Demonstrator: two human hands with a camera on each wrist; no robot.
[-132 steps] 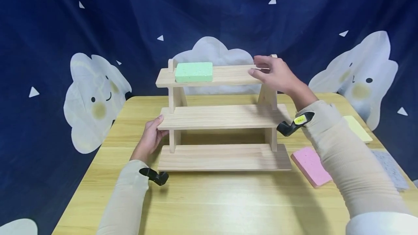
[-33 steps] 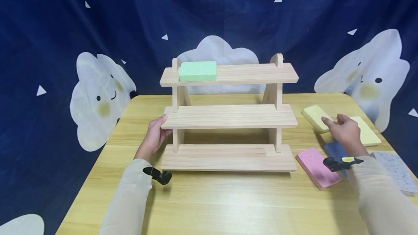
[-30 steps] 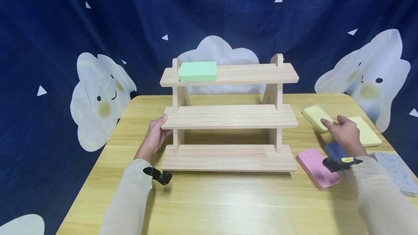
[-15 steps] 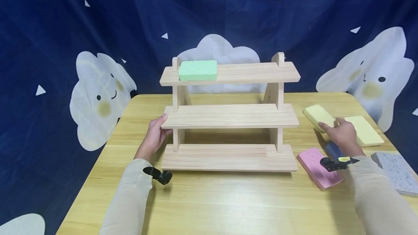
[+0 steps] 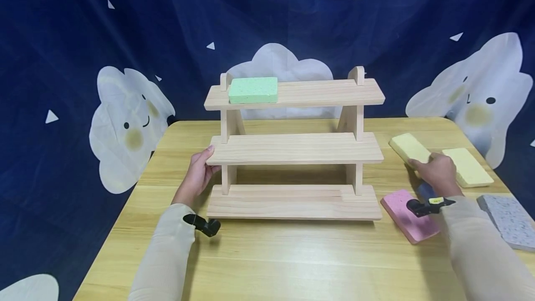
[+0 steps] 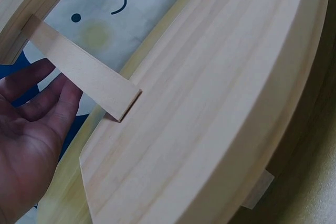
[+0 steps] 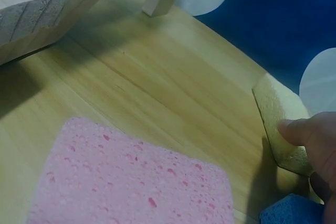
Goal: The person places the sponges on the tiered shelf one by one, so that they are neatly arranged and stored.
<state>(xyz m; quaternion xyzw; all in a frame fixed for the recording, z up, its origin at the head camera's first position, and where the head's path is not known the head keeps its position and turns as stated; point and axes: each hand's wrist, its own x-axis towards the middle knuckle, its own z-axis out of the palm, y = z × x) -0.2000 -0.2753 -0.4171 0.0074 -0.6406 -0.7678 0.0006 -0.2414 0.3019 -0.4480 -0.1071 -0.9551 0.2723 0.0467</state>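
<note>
A three-tier wooden display shelf (image 5: 292, 148) stands on the table. My left hand (image 5: 195, 178) grips the left end of its middle tier, thumb on top; in the left wrist view some fingers (image 6: 65, 98) reach in by the upright (image 6: 86, 69). On the right, my right hand (image 5: 439, 173) pinches a pale yellow sponge (image 5: 407, 148), with the thumb (image 7: 302, 129) on its near edge in the right wrist view. A shadow falls beside that sponge. A light green sponge (image 5: 253, 90) lies at the left of the top tier.
A second pale yellow sponge (image 5: 469, 167) lies right of my right hand. Nearer are a pink sponge (image 5: 407, 212), a blue sponge (image 7: 291, 211) partly under the hand, and a speckled grey sponge (image 5: 507, 222). A dark blue cloth (image 5: 267, 8) hangs behind the table.
My right hand has left the top tier's right end and gone to the sponges on the right, where it has hold of a yellow one. My left hand stays on the shelf.
</note>
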